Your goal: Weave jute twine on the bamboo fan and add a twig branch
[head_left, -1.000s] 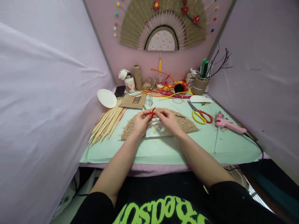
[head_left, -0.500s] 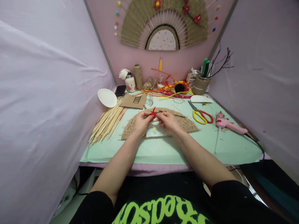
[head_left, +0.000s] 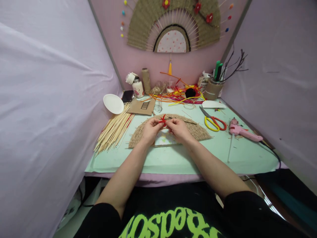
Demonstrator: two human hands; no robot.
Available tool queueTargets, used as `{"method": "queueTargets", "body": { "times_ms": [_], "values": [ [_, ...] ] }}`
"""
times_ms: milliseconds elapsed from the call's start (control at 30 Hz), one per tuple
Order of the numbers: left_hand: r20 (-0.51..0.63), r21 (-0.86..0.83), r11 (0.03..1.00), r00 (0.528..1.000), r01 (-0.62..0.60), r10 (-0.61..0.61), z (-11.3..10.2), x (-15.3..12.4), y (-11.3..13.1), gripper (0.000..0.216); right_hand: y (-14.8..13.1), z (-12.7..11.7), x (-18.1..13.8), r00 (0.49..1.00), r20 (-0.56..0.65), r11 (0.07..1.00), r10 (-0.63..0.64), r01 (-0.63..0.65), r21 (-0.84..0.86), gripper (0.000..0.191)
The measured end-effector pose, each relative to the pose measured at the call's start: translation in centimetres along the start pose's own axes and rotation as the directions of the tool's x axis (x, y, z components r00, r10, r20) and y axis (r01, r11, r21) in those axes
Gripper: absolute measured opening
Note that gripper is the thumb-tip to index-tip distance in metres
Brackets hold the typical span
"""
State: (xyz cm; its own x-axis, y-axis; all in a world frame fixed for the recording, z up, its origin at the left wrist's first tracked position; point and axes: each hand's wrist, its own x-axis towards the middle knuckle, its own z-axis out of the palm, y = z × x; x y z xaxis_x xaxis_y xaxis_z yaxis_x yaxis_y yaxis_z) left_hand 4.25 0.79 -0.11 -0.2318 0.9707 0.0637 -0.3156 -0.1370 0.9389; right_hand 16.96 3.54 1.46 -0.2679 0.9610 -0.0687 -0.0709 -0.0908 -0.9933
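Between my two hands is a small red pipe cleaner shape (head_left: 163, 119) with several thin arms sticking out. My left hand (head_left: 150, 129) pinches it from the left with thumb and forefinger. On the other side my right hand (head_left: 178, 129) is closed on it in a similar pinch. Both hands are over a half-round fan woven of brown twine (head_left: 200, 131), which lies flat on the table. A pale patterned half-circle (head_left: 163, 140) forms the fan's lower middle, and a dark twig (head_left: 189, 123) rests across its upper right. My fingers cover part of the red shape.
Right of the fan lie scissors (head_left: 213, 123) and a pink glue gun (head_left: 244, 133) with its cord. Thin wooden sticks (head_left: 112, 130), a white plate (head_left: 113, 103) and cardboard (head_left: 141, 107) are at left. Coloured pipe cleaners (head_left: 178, 98) lie behind; a larger fan (head_left: 141, 31) hangs above.
My hands stay in nearly the same place. The red shape has turned slightly between my fingers, and its arms point a little differently.
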Motion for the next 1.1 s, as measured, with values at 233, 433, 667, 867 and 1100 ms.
{"method": "queueTargets", "body": {
  "times_ms": [233,433,667,867,1100],
  "values": [
    [0.017,-0.052,0.998,0.999,0.029,-0.028,0.2,-0.1,0.5,0.041,0.2,-0.5,0.5,0.994,0.109,1.000,-0.008,0.007,0.011,0.028],
    [-0.011,0.009,1.000,1.000,-0.029,0.029,-0.1,-0.2,0.3,0.055,0.2,-0.7,0.4,0.991,0.101,0.990,-0.087,0.098,-0.103,0.029],
    [0.030,0.026,1.000,1.000,-0.003,0.002,-0.3,0.2,-0.1,0.039,-0.2,-0.9,0.1,0.989,0.082,0.965,-0.121,0.137,-0.222,0.027],
    [0.071,-0.016,0.999,0.996,0.052,-0.051,-0.2,0.1,0.4,0.035,-0.2,-1.2,0.4,0.989,0.089,0.959,-0.120,0.139,-0.247,0.028],
    [0.019,-0.143,0.965,0.975,0.220,-0.220,-0.4,0.2,1.6,0.016,-0.3,-1.0,0.3,0.991,0.079,0.958,-0.109,0.126,-0.259,0.026]
  ]
}}
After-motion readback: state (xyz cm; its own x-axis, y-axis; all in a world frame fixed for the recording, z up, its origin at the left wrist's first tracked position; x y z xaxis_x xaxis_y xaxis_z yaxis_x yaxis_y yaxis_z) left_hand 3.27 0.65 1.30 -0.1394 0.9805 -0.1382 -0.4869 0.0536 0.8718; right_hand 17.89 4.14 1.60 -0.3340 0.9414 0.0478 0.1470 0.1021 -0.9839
